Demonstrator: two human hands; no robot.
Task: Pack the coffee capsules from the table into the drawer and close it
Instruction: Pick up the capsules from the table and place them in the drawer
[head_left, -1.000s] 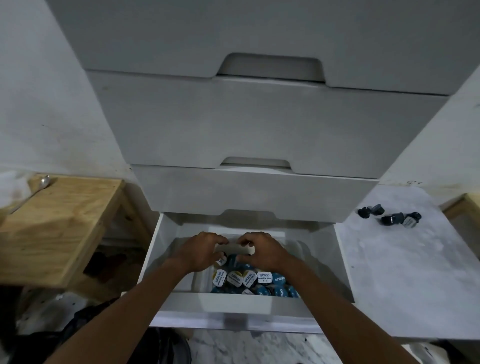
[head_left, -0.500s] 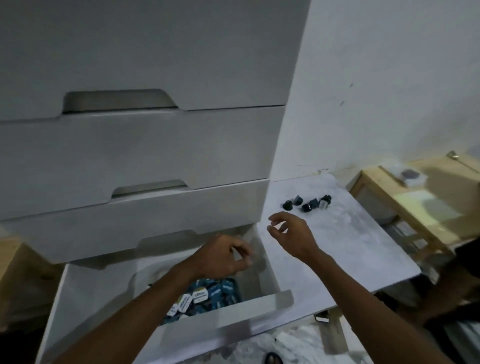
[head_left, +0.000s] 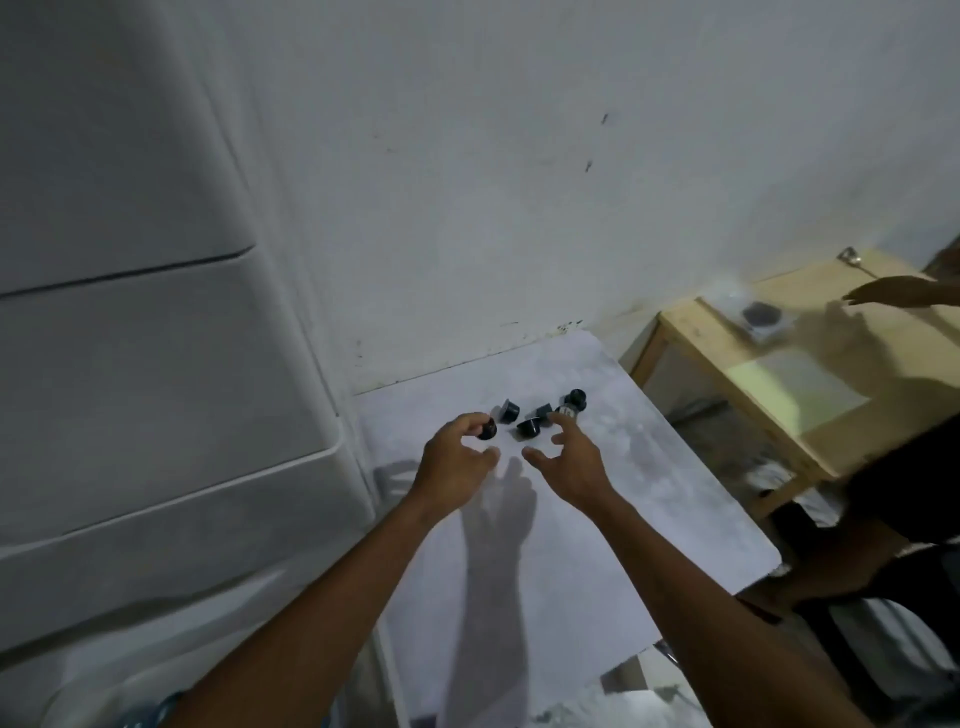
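Five dark coffee capsules (head_left: 530, 427) lay clustered near the back of the white table (head_left: 613, 519), tipped in differing directions, none lined up. The left hand (head_left: 452, 460) touched the leftmost capsule (head_left: 487, 431) with curled fingertips; whether it gripped, I could not tell. The right hand (head_left: 574, 462) hovered spread and empty beside the others.

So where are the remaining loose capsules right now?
In the head view, the dark capsules sit clustered at the far end of the marble table, near the wall, just beyond both hands' fingertips.
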